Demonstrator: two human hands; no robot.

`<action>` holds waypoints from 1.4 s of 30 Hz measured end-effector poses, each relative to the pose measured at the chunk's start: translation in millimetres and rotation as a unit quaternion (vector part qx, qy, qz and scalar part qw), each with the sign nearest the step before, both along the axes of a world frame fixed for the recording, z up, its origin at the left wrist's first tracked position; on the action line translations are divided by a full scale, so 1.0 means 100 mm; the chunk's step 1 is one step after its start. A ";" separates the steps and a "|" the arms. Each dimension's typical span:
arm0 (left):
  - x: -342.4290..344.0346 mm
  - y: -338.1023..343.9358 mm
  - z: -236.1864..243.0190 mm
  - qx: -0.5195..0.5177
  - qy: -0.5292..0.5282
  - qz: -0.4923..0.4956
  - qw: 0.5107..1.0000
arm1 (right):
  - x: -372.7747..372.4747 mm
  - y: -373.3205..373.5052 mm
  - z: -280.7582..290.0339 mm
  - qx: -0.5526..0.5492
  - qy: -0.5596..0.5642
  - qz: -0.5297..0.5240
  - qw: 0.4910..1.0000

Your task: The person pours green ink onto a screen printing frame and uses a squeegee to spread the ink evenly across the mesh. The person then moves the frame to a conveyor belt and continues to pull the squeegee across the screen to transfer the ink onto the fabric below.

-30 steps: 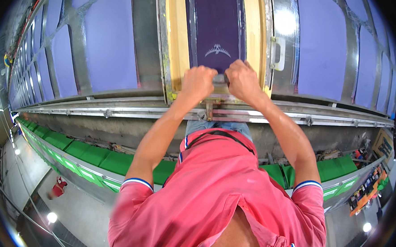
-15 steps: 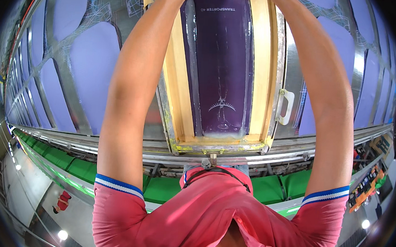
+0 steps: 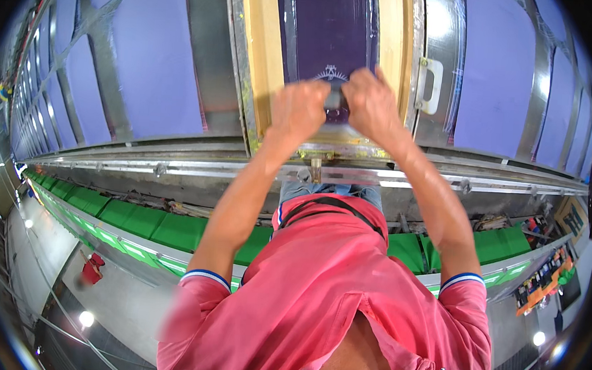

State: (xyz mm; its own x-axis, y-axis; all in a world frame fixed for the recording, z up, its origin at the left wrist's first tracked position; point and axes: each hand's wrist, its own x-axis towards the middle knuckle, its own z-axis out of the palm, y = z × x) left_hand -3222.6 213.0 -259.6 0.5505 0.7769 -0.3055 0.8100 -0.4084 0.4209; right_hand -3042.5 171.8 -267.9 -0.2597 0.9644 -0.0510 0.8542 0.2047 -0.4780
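Observation:
My left hand (image 3: 299, 106) and my right hand (image 3: 372, 106) are closed round a squeegee (image 3: 334, 100), mostly hidden by my fingers and blurred. It rests at the lower part of a printing screen whose dark purple middle (image 3: 328, 32) shows a pale winged motif (image 3: 330, 73). Yellow-tan borders (image 3: 260, 32) flank the middle, inside a metal frame with a white handle (image 3: 430, 86) on the right. The frame lies on a long metal table (image 3: 219, 47), between rows of lilac cut panels (image 3: 156, 50).
A metal rail (image 3: 216, 169) runs along the table's near edge, by my waist. Green panels (image 3: 153, 221) line a row behind me. A person in red (image 3: 92, 268) is on the floor lower left. An orange rack of small items (image 3: 545, 285) stands lower right.
Half a second ago my arms reached to the screen's far end; now both hands are back at its near part. They are slightly farther from me than a second ago.

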 end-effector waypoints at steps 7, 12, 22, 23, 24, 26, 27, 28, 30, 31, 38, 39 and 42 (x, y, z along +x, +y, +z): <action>-0.21 -0.91 0.07 0.023 -0.057 -0.007 0.998 | 0.29 -0.65 0.09 -0.080 0.230 -0.080 0.967; -0.20 -0.90 0.04 0.034 -0.043 -0.025 0.998 | 1.16 -0.09 -0.61 -0.009 0.037 -0.475 0.879; -0.60 -0.96 0.30 0.096 -0.158 0.016 0.983 | 1.03 0.12 0.26 0.064 0.272 -0.462 0.842; -0.71 -0.98 0.37 0.093 -0.165 0.023 0.982 | 0.87 0.15 0.37 0.060 0.284 -0.460 0.839; -0.86 -0.95 0.40 0.092 -0.178 0.024 0.979 | 0.68 0.20 0.47 0.062 0.292 -0.463 0.834; -1.36 -0.83 0.48 0.063 -0.149 0.037 0.986 | 0.13 0.32 0.49 0.072 0.330 -0.453 0.825; -1.60 -0.72 0.53 0.043 -0.134 0.045 0.989 | -0.18 0.37 0.44 0.075 0.349 -0.450 0.819; -1.83 -0.57 0.57 0.022 -0.122 0.049 0.991 | -0.46 0.44 0.40 0.069 0.358 -0.455 0.812; -2.37 -0.18 0.66 0.034 -0.076 0.055 0.995 | -1.03 0.62 0.20 0.059 0.361 -0.457 0.811; -2.63 0.02 0.67 0.050 -0.084 0.056 0.994 | -1.28 0.72 0.06 0.057 0.356 -0.452 0.816; -3.44 1.28 0.56 0.082 -0.064 0.069 0.992 | -2.18 0.92 -0.60 0.002 0.378 -0.494 0.783; -3.48 1.41 0.52 0.097 -0.076 0.071 0.990 | -2.23 0.92 -0.64 -0.003 0.368 -0.497 0.786; -3.57 1.94 0.38 0.104 -0.059 0.064 0.991 | -2.40 0.94 -0.70 -0.010 0.327 -0.510 0.796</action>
State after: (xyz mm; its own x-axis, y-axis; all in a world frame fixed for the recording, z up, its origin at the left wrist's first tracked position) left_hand -3579.8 407.3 -221.1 0.4649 0.8824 -0.0721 0.8115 -0.3921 0.4332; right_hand -3282.8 265.6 -338.0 0.6796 0.6918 -0.2442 0.1390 -0.4483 -0.8830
